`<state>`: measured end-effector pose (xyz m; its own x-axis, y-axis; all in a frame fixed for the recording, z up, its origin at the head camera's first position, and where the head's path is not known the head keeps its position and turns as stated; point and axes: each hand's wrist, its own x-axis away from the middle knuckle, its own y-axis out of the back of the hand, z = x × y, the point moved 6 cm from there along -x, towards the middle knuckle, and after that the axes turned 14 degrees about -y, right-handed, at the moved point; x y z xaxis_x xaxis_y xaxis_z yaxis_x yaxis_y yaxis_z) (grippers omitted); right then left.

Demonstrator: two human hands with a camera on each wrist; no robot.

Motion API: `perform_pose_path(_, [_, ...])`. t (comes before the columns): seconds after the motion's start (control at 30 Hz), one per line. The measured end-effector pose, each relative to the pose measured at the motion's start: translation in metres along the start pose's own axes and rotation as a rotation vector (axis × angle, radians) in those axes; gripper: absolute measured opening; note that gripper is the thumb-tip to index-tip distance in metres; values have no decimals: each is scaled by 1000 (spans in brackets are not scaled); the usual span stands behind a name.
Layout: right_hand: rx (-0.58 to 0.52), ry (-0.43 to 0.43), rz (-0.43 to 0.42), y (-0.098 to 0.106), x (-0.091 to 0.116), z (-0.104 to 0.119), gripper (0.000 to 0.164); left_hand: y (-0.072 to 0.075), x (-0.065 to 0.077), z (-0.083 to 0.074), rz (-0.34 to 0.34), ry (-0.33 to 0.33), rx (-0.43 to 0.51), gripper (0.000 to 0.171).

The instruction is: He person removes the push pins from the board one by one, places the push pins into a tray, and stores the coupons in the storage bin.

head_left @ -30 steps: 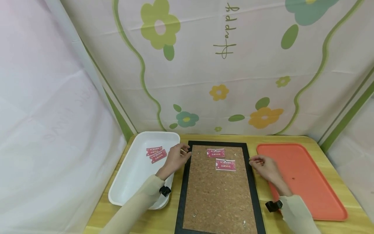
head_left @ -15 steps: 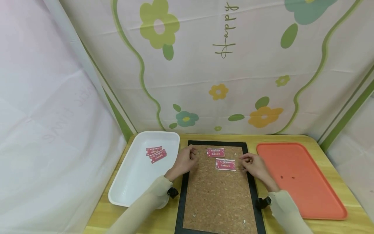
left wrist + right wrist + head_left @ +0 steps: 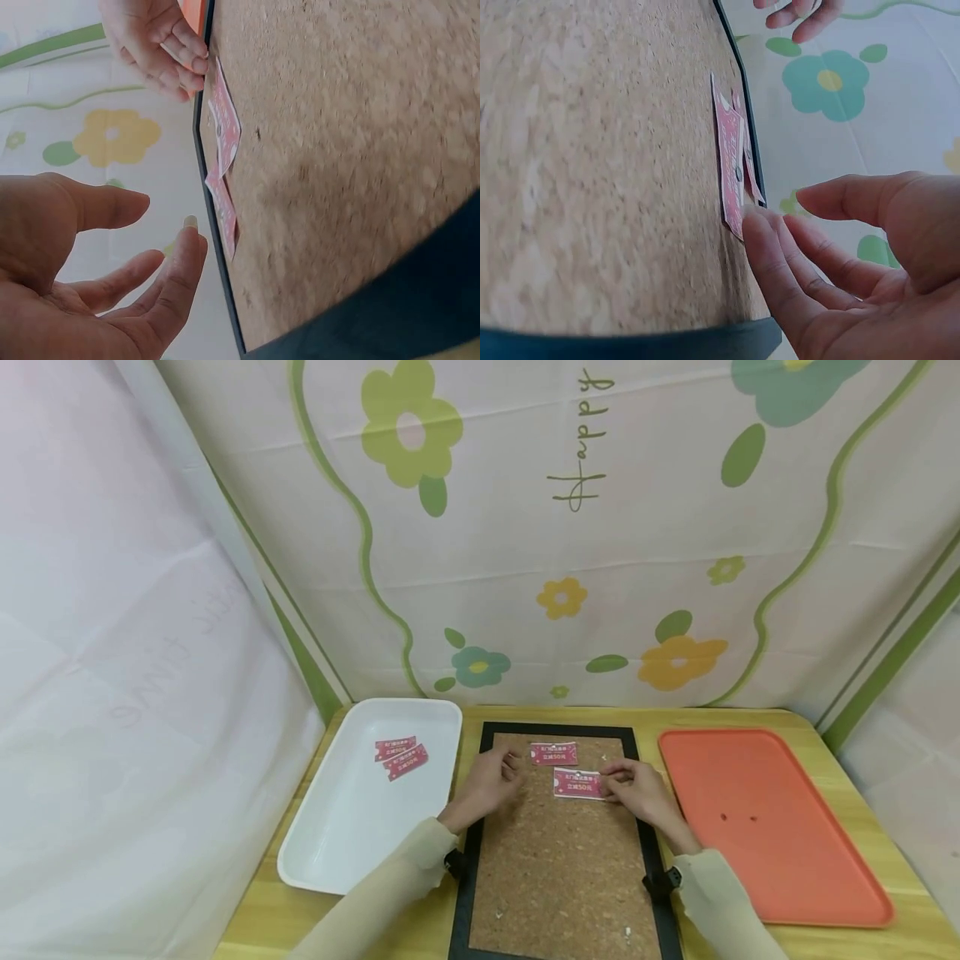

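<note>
Two pink printed coupons are fixed near the top of a cork board (image 3: 562, 868) with a black frame. The upper coupon (image 3: 553, 754) sits slightly left of the lower coupon (image 3: 574, 783); each shows a small pin-like dot at its top edge. My right hand (image 3: 643, 793) has its fingertips right at the lower coupon's right end. In the right wrist view its thumb stands apart from the fingers. Left of the coupons, my left hand (image 3: 487, 783) hovers over the cork with bent, relaxed fingers and nothing between them.
A white tub (image 3: 352, 827) on the left holds two more pink coupons (image 3: 403, 757). To the right lies a red tray (image 3: 787, 860) with two small dark bits (image 3: 738, 817). A flowered cloth (image 3: 480, 568) hangs behind the wooden table (image 3: 750, 718).
Both hands have moved inward over the board, the left from the tub's edge and the right from beside the tray. The right fingertips have reached the lower coupon; the coupons have stayed put.
</note>
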<state>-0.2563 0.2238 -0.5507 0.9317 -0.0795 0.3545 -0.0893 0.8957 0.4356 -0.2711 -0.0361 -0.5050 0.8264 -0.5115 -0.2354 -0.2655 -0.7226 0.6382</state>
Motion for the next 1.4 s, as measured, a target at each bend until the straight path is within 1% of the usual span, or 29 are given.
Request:
perform_pose_path(0.07, [-3, -6, -1, -2, -1, 0, 22, -4, 0, 2, 2, 31, 17, 33])
perform_pose_path(0.17, [-2, -13, -1, -6, -3, 1, 22, -12, -2, 4, 7, 57, 61, 35])
perform_pose_path(0.3, [8, -10, 7, -11, -5, 4, 22, -22, -7, 7, -1, 47, 83, 35])
perform_pose_path(0.43, [23, -4, 19, -16, -6, 5, 23, -31, -9, 12, 0, 62, 111, 37])
perform_pose_path(0.53, [36, 0, 17, -19, -7, 3, 23, -38, -9, 16, 9, 97, 151, 38])
perform_pose_path(0.63, [41, 7, 16, -21, -9, 3, 23, -43, -8, 20, 7, 137, 171, 36])
perform_pose_path(0.73, [42, 10, 13, -22, -11, 4, 22, -46, -11, 22, 4, 169, 155, 37])
perform_pose_path(0.87, [43, 11, 15, -23, -14, 5, 23, -48, -16, 22, 7, 185, 90, 44])
perform_pose_path(0.93, [49, 8, 14, -23, -15, 5, 23, -50, -18, 21, 6, 197, 83, 44])
perform_pose_path(1.13, [63, -9, 7, -26, -15, 6, 25, -54, -19, 16, -26, 227, 99, 32])
perform_pose_path(1.3, [64, -29, -6, -28, -15, 6, 24, -59, -21, 15, -71, 222, 156, 33])
perform_pose_path(1.4, [73, -38, -19, -28, -16, 5, 23, -62, -23, 14, -87, 218, 184, 33])
